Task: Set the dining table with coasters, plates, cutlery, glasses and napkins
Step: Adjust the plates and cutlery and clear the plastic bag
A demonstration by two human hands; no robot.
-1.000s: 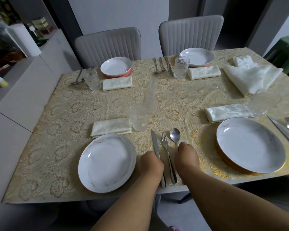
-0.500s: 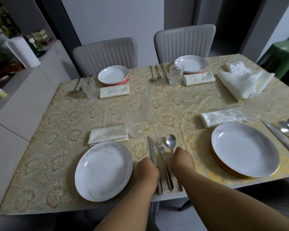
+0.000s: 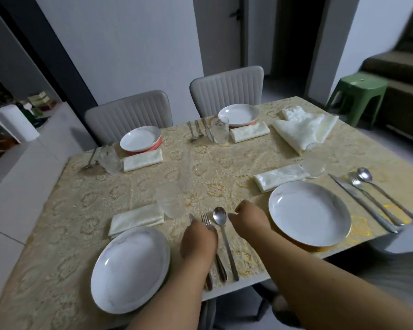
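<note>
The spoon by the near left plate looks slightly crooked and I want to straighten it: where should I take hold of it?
Pinch the spoon at mid-handle, coming from its right side with the right hand. It lies flat with its bowl pointing away, its right edge is free, while the fork and left hand crowd its left.

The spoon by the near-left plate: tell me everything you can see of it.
The spoon looks like polished steel, with an oval bowl and a long slim handle. It lies flat on the patterned tablecloth, bowl facing up and pointing away, its handle end almost at the near table edge. It is rightmost of the set, beside the fork. The right hand hovers just right of its bowl; contact cannot be told.
</note>
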